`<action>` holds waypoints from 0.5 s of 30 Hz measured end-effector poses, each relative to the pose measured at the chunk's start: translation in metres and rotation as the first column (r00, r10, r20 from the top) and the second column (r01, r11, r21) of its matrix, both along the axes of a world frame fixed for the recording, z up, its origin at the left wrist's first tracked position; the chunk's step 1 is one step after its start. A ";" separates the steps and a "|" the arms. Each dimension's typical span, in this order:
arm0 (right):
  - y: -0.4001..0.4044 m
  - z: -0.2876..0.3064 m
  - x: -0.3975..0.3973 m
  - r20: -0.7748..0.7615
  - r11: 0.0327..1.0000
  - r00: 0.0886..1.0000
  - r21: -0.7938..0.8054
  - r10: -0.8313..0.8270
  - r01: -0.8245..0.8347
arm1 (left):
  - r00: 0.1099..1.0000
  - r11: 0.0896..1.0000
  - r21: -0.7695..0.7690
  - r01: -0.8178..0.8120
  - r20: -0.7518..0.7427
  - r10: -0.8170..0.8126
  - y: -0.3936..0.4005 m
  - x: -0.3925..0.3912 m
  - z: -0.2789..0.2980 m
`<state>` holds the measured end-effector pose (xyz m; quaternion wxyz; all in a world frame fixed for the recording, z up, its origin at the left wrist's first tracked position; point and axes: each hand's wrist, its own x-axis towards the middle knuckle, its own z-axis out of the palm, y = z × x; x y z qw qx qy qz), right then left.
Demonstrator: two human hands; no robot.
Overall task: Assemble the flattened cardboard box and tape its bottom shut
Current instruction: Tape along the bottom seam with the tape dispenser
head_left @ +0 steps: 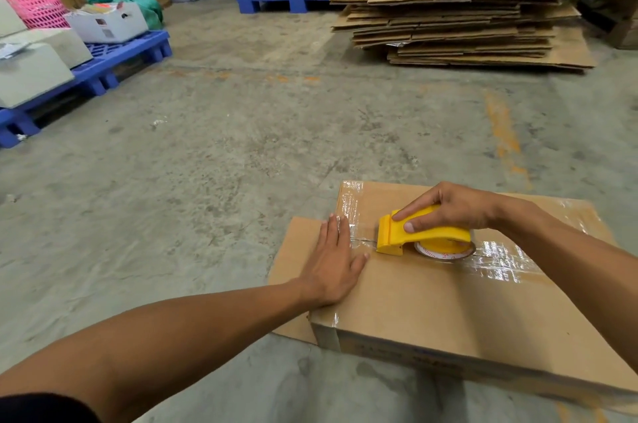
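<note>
your brown corrugated cardboard box [431,312] sits on the grey concrete floor [224,146] at about 5 o'clock in your view, already squared up, with the flapped face turned upward. the two long flaps meet in a seam that runs left to right across that face, and glossy clear tape [500,258] covers the seam from the right edge as far as the dispenser. another wrinkled strip of clear tape lies along the left edge, and a bit wraps the near left corner. a loose flap sticks out flat from the box's left side, toward 9 o'clock.

your right hand [452,208] is closed around the yellow plastic tape dispenser [424,236], fingers curled over its top, thumb on the near side. the dispenser rests on the seam with its blade end pointing to 9 o'clock; the tape roll under it shows a white core with red print, too small to read.

your left hand [336,260] lies flat and open, palm down, pressing the box top at its left edge, fingertips on the tape just beside the dispenser's nose.

at 1 o'clock, well apart, a tall stack of flattened cardboard sheets [466,4]. at 10 o'clock, a blue plastic pallet [114,60] carries pale boxes.
</note>
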<state>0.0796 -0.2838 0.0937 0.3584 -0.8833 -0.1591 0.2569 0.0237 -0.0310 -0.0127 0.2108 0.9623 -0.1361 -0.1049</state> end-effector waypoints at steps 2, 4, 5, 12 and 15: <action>0.000 0.000 0.000 -0.006 1.000 1.000 -0.014 -0.003 0.002 | 1.000 1.000 0.013 0.012 0.016 -0.012 0.000 0.000 -0.004; 0.001 0.000 0.000 -0.016 1.000 1.000 -0.024 0.002 -0.002 | 0.999 0.999 0.046 0.017 0.042 -0.019 0.001 -0.002 -0.007; 0.002 0.000 0.001 -0.019 1.000 1.000 -0.030 0.005 -0.005 | 0.998 0.997 0.071 0.020 0.058 -0.024 0.001 -0.003 -0.006; 0.002 -0.002 0.004 -0.040 1.000 0.999 -0.027 0.009 -0.010 | 1.000 0.995 0.096 -0.025 0.015 0.023 -0.010 -0.007 0.017; 0.002 -0.004 0.005 -0.045 1.000 0.999 -0.002 0.009 -0.010 | 0.981 0.955 0.288 0.069 0.155 -0.117 -0.019 -0.011 0.012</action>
